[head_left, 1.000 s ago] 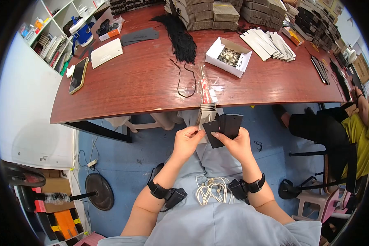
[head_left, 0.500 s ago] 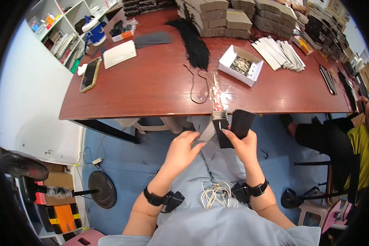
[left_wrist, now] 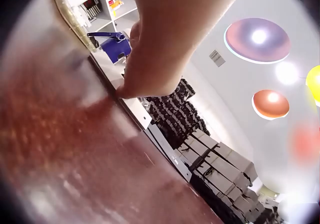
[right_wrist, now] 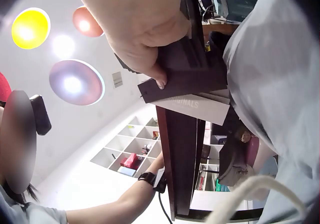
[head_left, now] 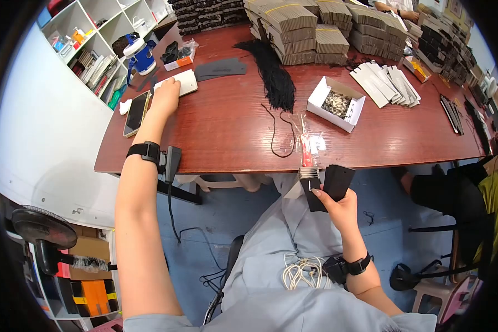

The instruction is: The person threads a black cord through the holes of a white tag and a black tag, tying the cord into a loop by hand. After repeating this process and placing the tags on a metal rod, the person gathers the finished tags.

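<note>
My left hand (head_left: 167, 97) reaches across to the far left of the table, its bent fingers and thumb at a stack of white hang tags (head_left: 189, 83). In the left wrist view the thumb lies against the near edge of the white tags (left_wrist: 134, 106). At the table's front edge my right hand (head_left: 342, 207) grips a fanned bunch of black hang tags (head_left: 338, 180), the thumb pressing on the front tag (right_wrist: 175, 83). A pale tag with raised lettering (right_wrist: 200, 107) sits behind them in the right wrist view. Close by is a small grey-white stack (head_left: 309, 172).
A clear plastic strip with red (head_left: 306, 157) lies at the front edge. Beyond are a black cord bundle (head_left: 274, 77), a white box of small pieces (head_left: 336, 105), pale strips (head_left: 384, 83) and tall stacks (head_left: 293, 33). A phone (head_left: 136, 115) and blue jug (head_left: 141, 58) stand left.
My left hand has left the tags by the right hand and moved far left to the white tags on the table. My right hand keeps holding the black tags.
</note>
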A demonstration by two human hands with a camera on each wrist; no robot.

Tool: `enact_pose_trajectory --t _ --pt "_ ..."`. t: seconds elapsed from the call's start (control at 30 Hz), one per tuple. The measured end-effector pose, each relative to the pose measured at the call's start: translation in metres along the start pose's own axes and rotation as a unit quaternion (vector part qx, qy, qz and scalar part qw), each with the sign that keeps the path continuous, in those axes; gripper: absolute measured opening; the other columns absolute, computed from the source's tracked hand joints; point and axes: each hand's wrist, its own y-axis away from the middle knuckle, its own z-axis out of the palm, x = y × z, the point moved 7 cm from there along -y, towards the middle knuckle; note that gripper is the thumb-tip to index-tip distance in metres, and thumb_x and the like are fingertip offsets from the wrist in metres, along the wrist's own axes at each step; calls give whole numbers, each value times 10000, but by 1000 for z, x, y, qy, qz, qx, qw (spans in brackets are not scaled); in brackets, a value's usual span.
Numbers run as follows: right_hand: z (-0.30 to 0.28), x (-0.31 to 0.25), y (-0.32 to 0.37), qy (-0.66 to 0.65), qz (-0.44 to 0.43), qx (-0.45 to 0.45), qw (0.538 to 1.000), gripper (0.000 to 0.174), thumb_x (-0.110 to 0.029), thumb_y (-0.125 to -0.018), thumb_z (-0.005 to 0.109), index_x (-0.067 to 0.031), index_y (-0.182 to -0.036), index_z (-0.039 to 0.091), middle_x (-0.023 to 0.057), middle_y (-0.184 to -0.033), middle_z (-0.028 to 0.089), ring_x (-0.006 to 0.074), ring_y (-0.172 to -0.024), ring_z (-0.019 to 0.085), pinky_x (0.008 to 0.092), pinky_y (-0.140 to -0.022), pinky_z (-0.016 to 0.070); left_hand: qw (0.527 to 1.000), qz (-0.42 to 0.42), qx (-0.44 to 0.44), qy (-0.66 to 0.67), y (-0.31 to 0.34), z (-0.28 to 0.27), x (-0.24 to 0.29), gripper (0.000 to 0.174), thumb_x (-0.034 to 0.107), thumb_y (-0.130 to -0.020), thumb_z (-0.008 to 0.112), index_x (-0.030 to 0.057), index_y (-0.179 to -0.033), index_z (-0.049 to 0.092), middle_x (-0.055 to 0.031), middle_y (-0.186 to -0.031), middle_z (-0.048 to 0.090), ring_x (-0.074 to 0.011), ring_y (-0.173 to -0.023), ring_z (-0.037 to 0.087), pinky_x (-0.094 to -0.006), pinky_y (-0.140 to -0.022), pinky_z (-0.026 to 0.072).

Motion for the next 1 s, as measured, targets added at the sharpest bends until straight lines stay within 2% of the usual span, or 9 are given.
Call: enact_pose_trajectory --t 0.17,0.5,0.53,0.57,0.63,0.7,0.73,0.83,1.0 --pt "1 -1 0 6 0 -8 1000 134 -76 -671 670 -9 -761 597 2 -665 585 40 -616 499 196 -559 417 996 40 52 -62 3 -16 11 266 56 -585 607 23 -827 502 -120 -876 504 -276 -852 509 -383 -712 424" --pt "1 -4 1 -8 -8 -9 1000 134 -72 -675 666 2 -754 587 -4 -676 585 32 -616 488 192 -562 417 971 14 133 198 39 -40 3 350 77 -626 582 1 -956 491 -177 -935 531 -314 -893 501 -359 -762 402" --pt "2 -3 1 -13 -10 -14 1000 134 -74 -677 666 2 -752 586 -4 -677 585 31 -617 486 191 -561 417 961 47 177 207 49 -45 9 303 63 -681 559 -9 -966 489 -142 -922 558 -249 -837 549 -313 -716 422" --pt "3 -4 0 -17 -12 -19 1000 135 -77 -678 666 3 -751 585 -5 -678 585 29 -618 484 190 -560 416 916 6 144 373 57 -54 15 283 56 -700 557 -14 -966 489 -118 -916 565 -198 -812 554 -286 -695 430" --pt "1 -6 0 -12 -11 -20 1000 134 -77 -680 666 4 -749 584 -5 -677 584 27 -618 483 190 -558 415 755 -32 92 649 104 -95 69 264 31 -742 548 -19 -992 481 -56 -871 564 -87 -770 531 -222 -654 440" --pt "2 -7 0 -10 -11 -25 1000 133 -77 -681 665 4 -748 584 -5 -676 584 26 -619 483 189 -556 415 643 -7 44 765 147 -106 123 344 34 -728 587 -3 -1043 452 -62 -911 543 -107 -797 534 -230 -672 446" --pt "3 -7 0 -11 -10 -24 1000 131 -75 -681 664 3 -749 585 -5 -678 585 26 -619 482 188 -555 414 677 21 6 736 167 -101 147 362 26 -723 596 -6 -1051 446 -65 -952 527 -109 -839 524 -235 -707 438" --pt "3 -5 -1 -11 -8 -23 1000 127 -73 -683 663 1 -754 588 -5 -680 586 27 -622 483 189 -555 414 522 -63 -85 846 217 -55 219 294 -25 -757 536 -9 -1022 408 -74 -968 513 -114 -886 505 -239 -773 403" --pt "3 -1 0 -4 -5 -26 1000 125 -73 -685 661 -1 -760 592 3 -691 593 32 -631 492 192 -562 418 465 -124 -42 875 224 -35 250 317 -50 -765 505 -12 -1050 373 -92 -992 505 -128 -927 496 -252 -806 391"
